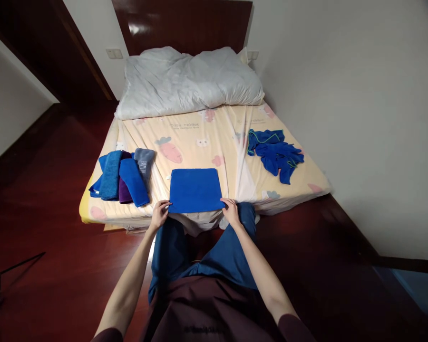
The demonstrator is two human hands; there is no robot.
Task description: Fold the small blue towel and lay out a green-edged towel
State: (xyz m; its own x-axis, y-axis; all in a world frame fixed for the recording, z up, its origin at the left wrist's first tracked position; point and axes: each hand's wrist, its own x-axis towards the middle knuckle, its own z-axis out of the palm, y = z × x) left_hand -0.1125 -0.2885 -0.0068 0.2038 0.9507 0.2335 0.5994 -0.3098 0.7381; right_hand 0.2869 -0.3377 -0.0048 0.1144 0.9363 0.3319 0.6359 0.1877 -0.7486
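Observation:
A blue cloth [194, 190] lies flat as a rectangle at the near edge of the bed, a small white tag at its left side. My left hand [160, 213] pinches its near left corner, and my right hand [230, 211] pinches the near right corner. To the left sits a group of folded cloths: a teal-blue one [111, 175], a purple one [124, 191], a bright blue one [133, 182] and a grey one [144, 164]. On the right is a loose heap of crumpled blue cloths [276, 154] with green edging.
The bed has a cream sheet [199, 142] printed with carrots and rabbits. A bunched white quilt [192, 83] lies by the dark wooden headboard [185, 23]. A white wall [360, 118] borders the right side. A thin black stand [16, 266] is on the reddish floor at left.

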